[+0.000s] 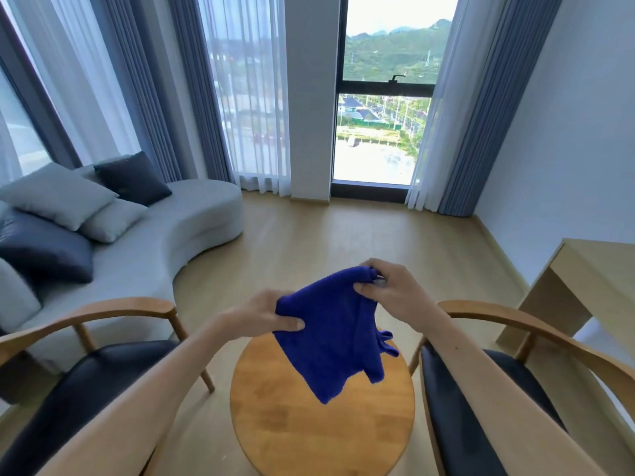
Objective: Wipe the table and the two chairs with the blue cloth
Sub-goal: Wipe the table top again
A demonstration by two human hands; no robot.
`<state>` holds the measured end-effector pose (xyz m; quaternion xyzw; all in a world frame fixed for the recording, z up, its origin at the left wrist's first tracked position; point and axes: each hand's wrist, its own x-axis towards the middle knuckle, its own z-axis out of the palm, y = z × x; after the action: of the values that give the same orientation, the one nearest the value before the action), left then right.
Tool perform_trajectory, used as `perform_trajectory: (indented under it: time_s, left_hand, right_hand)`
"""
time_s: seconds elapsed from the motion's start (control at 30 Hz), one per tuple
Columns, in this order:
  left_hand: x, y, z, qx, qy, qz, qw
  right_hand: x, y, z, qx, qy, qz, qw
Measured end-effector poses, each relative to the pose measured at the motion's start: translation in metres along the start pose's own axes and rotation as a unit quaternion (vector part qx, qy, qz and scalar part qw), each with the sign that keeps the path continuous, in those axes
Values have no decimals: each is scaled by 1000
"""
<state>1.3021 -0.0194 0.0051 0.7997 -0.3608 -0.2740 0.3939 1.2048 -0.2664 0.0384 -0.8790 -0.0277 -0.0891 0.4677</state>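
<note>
Fingers (290, 322) of both my hands pinch the blue cloth (330, 331) above the round worktop (275, 417); wiping not begun; next, lower it flat

Seating count: two wooden armchairs with dark seats, one at 8 o'clock (86, 372) and one at 4 o'clock (515, 389), plus one curved grey sofa (165, 242) at 10 o'clock carrying six cushions, three light grey and three dark. Surface count: one round wooden desk (309, 424) at 6 o'clock and one rectangular desk (584, 280) at 3 o'clock. Handled items: one blue cloth (330, 331), two hands.
</note>
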Motion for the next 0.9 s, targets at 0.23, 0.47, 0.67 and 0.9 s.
perform_trajectory:
  time_s: [0.23, 0.47, 0.67, 0.9]
  left_hand:
    - [14, -26, -31, 119, 158, 28, 980]
    - [27, -78, -13, 8, 108, -35, 993]
    - [37, -126, 18, -16, 41, -102, 994]
    - [43, -168, 63, -28, 6, -161, 987]
  right_hand:
    - [10, 46, 30, -107, 26, 32, 993]
    - [4, 89, 66, -77, 35, 94, 992]
    - [-12, 126, 100, -52, 15, 181, 982]
    - [-33, 165, 128, -27, -30, 274, 961]
